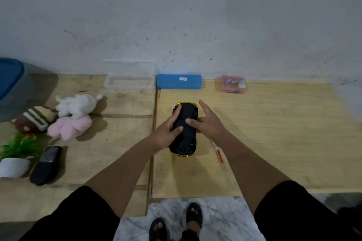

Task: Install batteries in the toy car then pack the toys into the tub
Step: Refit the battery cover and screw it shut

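Observation:
The toy car lies upside down on the wooden table, black underside up, gold trim showing at both ends. My left hand grips its left side, thumb on the underside and index finger stretched along the edge. My right hand presses its thumb on the middle of the underside, the other fingers spread and raised. A red-handled screwdriver lies right of the car. A grey tub with a blue lid stands at the far left. White, pink and brown striped plush toys lie beside it.
A clear plastic case, a blue box and a small pink packet line the wall. A potted artificial plant and a black remote sit at the left front. My sandalled feet stand on marble floor.

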A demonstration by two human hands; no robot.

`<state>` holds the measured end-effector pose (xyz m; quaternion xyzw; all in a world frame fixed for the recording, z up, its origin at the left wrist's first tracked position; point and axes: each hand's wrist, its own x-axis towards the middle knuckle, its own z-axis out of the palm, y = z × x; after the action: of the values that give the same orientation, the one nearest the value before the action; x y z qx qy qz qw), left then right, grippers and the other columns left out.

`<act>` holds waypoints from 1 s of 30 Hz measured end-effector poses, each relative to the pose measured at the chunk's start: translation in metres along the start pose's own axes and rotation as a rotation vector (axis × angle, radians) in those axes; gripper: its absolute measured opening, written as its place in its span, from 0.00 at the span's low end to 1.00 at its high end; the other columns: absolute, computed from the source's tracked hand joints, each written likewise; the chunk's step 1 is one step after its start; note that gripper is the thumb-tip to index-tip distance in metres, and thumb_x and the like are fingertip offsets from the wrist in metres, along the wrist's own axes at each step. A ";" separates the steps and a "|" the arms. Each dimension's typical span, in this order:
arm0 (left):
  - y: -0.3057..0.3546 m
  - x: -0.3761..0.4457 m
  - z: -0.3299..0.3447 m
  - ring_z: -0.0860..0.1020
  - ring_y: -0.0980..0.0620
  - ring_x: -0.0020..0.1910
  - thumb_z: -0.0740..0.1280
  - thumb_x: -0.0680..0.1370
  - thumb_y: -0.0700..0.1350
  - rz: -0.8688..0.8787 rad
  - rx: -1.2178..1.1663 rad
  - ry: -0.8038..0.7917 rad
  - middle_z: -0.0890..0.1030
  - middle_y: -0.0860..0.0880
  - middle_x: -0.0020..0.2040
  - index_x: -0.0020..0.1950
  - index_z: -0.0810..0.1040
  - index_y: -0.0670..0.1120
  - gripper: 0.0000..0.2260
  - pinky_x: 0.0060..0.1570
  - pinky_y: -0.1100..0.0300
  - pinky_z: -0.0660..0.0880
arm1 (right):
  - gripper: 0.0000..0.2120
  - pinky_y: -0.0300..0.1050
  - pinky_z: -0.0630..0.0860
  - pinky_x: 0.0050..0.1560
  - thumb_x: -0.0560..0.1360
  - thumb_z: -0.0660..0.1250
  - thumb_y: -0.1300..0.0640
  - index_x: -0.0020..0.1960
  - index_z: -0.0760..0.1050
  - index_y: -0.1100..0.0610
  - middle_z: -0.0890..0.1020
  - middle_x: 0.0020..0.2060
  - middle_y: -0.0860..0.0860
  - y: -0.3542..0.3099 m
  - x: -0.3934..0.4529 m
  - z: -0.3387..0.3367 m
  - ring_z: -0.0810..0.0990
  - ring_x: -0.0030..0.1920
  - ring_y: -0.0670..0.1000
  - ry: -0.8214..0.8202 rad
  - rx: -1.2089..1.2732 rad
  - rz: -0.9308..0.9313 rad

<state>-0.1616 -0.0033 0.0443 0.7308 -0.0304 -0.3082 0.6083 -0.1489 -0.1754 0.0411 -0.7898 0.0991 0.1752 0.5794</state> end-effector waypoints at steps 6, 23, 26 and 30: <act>0.014 0.013 0.015 0.72 0.53 0.58 0.53 0.82 0.52 -0.045 -0.023 0.035 0.65 0.58 0.67 0.75 0.44 0.65 0.25 0.41 0.61 0.77 | 0.42 0.55 0.79 0.51 0.72 0.70 0.55 0.68 0.46 0.26 0.79 0.38 0.69 -0.003 0.013 -0.019 0.81 0.40 0.63 -0.064 -0.067 -0.158; 0.014 0.029 0.019 0.70 0.52 0.58 0.53 0.83 0.47 -0.117 0.084 0.192 0.64 0.54 0.70 0.75 0.47 0.64 0.25 0.46 0.59 0.75 | 0.36 0.44 0.69 0.47 0.77 0.59 0.61 0.74 0.45 0.38 0.73 0.45 0.55 0.047 0.007 -0.044 0.72 0.44 0.52 -0.071 -0.632 -0.004; 0.014 0.028 0.018 0.70 0.52 0.58 0.54 0.83 0.48 -0.141 0.108 0.194 0.64 0.54 0.70 0.75 0.46 0.64 0.25 0.40 0.60 0.75 | 0.31 0.47 0.75 0.47 0.79 0.57 0.60 0.75 0.47 0.42 0.76 0.39 0.55 0.027 0.012 -0.045 0.74 0.39 0.52 -0.002 -0.625 -0.092; 0.017 0.026 0.015 0.71 0.50 0.56 0.54 0.83 0.48 -0.166 0.145 0.200 0.64 0.51 0.73 0.75 0.47 0.65 0.25 0.36 0.61 0.76 | 0.26 0.34 0.73 0.47 0.79 0.59 0.61 0.75 0.57 0.50 0.80 0.47 0.55 -0.024 0.025 -0.056 0.78 0.44 0.51 0.186 -0.420 -0.195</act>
<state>-0.1428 -0.0313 0.0479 0.7998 0.0689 -0.2803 0.5264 -0.1079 -0.2199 0.0668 -0.9114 0.0368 0.0616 0.4053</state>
